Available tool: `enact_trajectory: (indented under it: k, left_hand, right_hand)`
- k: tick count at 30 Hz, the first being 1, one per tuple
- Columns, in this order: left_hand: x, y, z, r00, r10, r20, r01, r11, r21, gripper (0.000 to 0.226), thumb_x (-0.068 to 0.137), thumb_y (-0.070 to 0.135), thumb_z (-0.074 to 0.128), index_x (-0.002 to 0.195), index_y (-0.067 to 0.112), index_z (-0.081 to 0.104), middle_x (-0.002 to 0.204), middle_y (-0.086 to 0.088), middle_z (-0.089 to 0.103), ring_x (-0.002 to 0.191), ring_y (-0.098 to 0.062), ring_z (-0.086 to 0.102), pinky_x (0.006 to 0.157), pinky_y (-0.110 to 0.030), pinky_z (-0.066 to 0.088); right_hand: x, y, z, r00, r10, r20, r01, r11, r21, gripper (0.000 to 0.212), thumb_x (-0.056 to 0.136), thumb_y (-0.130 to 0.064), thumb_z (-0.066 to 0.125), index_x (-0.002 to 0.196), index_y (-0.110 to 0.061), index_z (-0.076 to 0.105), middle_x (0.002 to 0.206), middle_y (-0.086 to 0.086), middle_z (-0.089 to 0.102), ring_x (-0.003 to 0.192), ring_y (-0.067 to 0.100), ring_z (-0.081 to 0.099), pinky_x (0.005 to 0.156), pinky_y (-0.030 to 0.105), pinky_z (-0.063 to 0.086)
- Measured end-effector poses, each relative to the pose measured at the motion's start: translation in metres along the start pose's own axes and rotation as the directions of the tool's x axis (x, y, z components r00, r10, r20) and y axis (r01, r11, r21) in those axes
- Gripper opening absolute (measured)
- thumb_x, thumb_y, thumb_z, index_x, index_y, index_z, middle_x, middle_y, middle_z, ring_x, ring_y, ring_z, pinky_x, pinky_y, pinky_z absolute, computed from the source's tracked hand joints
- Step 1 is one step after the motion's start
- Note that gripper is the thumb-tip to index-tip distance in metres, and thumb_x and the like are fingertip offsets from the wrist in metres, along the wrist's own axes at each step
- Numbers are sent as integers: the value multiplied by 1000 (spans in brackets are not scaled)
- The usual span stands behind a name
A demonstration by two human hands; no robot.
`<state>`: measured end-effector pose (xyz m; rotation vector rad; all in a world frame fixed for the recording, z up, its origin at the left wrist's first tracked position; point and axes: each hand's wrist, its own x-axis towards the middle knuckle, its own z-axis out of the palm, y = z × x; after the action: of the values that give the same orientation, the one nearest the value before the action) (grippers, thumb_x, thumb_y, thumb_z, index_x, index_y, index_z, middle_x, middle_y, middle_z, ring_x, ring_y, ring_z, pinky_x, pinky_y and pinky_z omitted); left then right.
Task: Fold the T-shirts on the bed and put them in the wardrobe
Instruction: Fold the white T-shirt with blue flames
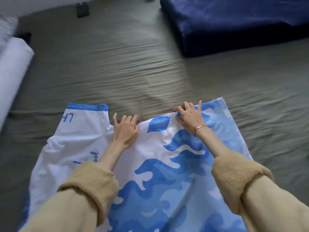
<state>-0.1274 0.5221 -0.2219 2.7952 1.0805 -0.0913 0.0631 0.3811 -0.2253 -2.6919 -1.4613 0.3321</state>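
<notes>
White fabric at the far left edge, a pale bolster or rolled bedding (11, 67), lies along the side of the bed, and the grey-green sheet (117, 67) stretches rumpled across the middle. Moving in, the T-shirt (155, 164) lies flat on that sheet, near the bottom of the view: white cloth on its left with a blue-banded sleeve (87, 114) pointing up and blue script lettering, blue wave print spreading across its right. Now the left hand (126, 129), coming out of a tan rolled-up sleeve (88, 186), sits at the shirt's far edge beside that sleeve, fingers curled and pinching the fabric, little finger sticking out. Across to the right hand (189, 117), a thin bracelet (199, 127) at the wrist: its fingers are bent over the same far edge, nipping a fold of printed cloth, with the little finger raised straight. Both grips are tight on the shirt, hands apart with a dip of fabric between them. Up at the top right, a dark navy folded blanket or cushion (242, 25) rests on the sheet, well apart from the shirt. No container shows anywhere here.
</notes>
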Motion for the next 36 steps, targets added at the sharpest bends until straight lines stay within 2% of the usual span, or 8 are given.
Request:
enact_trajectory:
  k: [6, 10, 13, 15, 19, 24, 32, 36]
  left_hand:
    - [4, -43, -10, 997, 22, 72, -22, 1000, 5, 25, 92, 22, 22, 87, 16, 46, 90, -5, 58, 96, -22, 50, 97, -38, 20]
    - [5, -47, -3, 999, -37, 10, 36, 996, 76, 27, 84, 25, 15, 92, 19, 40, 88, -5, 52, 91, -24, 43, 83, -38, 19]
    - [-2, -40, 17, 991, -100, -87, 107, 991, 81, 40, 88, 27, 14, 110, 18, 46, 105, -5, 42, 109, -23, 38, 99, -39, 10]
    - [-11, -29, 28, 978, -149, -143, 148, 989, -16, 38, 99, 30, 23, 128, 16, 43, 126, -9, 38, 129, -24, 30, 110, -45, -9]
    - [-36, 4, 41, 983, -134, -122, 120, 986, -113, 57, 102, 36, 27, 152, 23, 4, 160, -4, -4, 147, -15, -10, 100, -42, -35]
    - [-82, 54, 51, 1000, -18, -3, 17, 981, -191, 58, 102, 38, 20, 141, 32, -23, 148, 11, -33, 136, -6, -33, 109, -47, -22]
    - [-160, 124, 65, 994, 97, 45, -87, 979, -185, 57, 102, 39, 19, 142, 27, -20, 150, 7, -28, 142, -16, -22, 105, -49, -29]
    - [-206, 155, 63, 990, 142, 1, -139, 974, -176, 57, 99, 38, 25, 149, 20, 6, 158, -3, 0, 145, -24, 0, 109, -61, -7]
  right_hand:
    - [14, 3, 6, 996, 81, -44, -83, 996, -26, 24, 101, -28, 34, 115, -14, 48, 120, 5, 45, 120, 21, 37, 113, 51, 9]
    - [15, -1, 11, 986, 132, -102, -135, 990, -28, 24, 101, -27, 34, 113, -13, 48, 117, 5, 49, 116, 22, 40, 110, 43, 15]
    - [7, -10, 17, 969, 174, -175, -180, 984, -18, 22, 101, -16, 30, 116, -12, 45, 125, 7, 44, 122, 23, 37, 114, 50, 7]
    - [-3, -17, 22, 966, 165, -200, -162, 986, 31, 31, 101, -13, 26, 129, -11, 40, 147, 9, 30, 139, 18, 22, 113, 53, -4]
    - [-38, -34, 37, 999, 36, -38, -34, 998, 53, 53, 103, -33, 17, 151, -19, -1, 158, -2, -14, 145, 11, -12, 112, 54, -12]
    - [-86, -25, 47, 991, 131, 38, -133, 990, 41, 57, 102, -43, 16, 150, -26, -10, 157, -5, -18, 145, 9, -15, 113, 54, -10]
    - [-178, 24, 45, 932, 360, 49, -363, 922, 133, 58, 101, -42, 20, 150, -27, -7, 158, -3, -16, 145, 8, -14, 113, 53, -7]
    - [-232, 38, 48, 921, 383, 76, -389, 915, 104, 61, 102, -40, 21, 149, -20, -11, 157, 3, -17, 145, 13, -13, 115, 48, -5]
